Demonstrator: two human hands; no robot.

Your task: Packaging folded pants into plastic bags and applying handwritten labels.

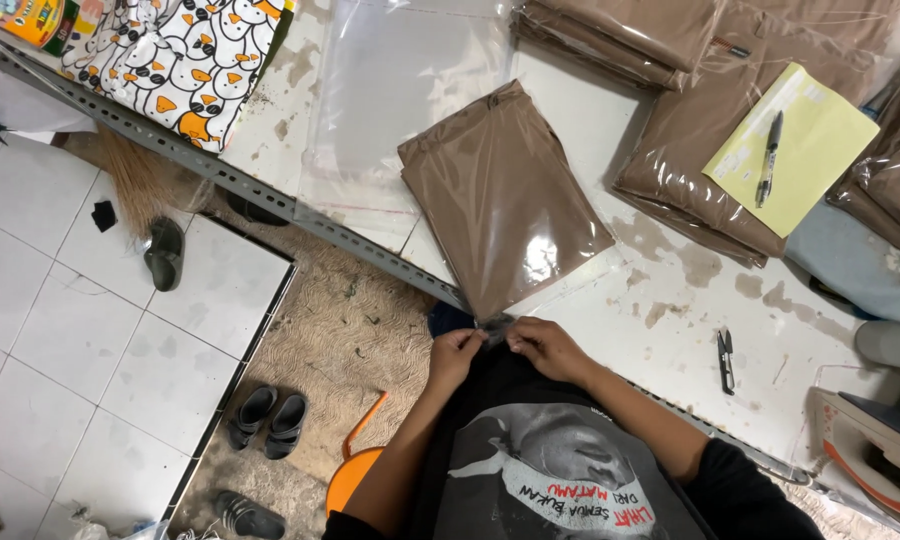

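Both the left hand (pixel 454 357) and the right hand (pixel 547 349) pinch shut on the near corner of a brown cloth packet in clear plastic (pixel 500 195) lying on the white table (pixel 670 330), beside brown packet stacks (pixel 630 35) and a yellow sheet (pixel 810 140) bearing a pen (pixel 770 158)

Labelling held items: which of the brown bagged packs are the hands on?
The single brown pack lying alone mid-table; left hand and right hand pinch its near corner. The other brown packs sit stacked at the far edge, untouched.

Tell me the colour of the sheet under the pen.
Pale yellow sheet, under the pen; head view.
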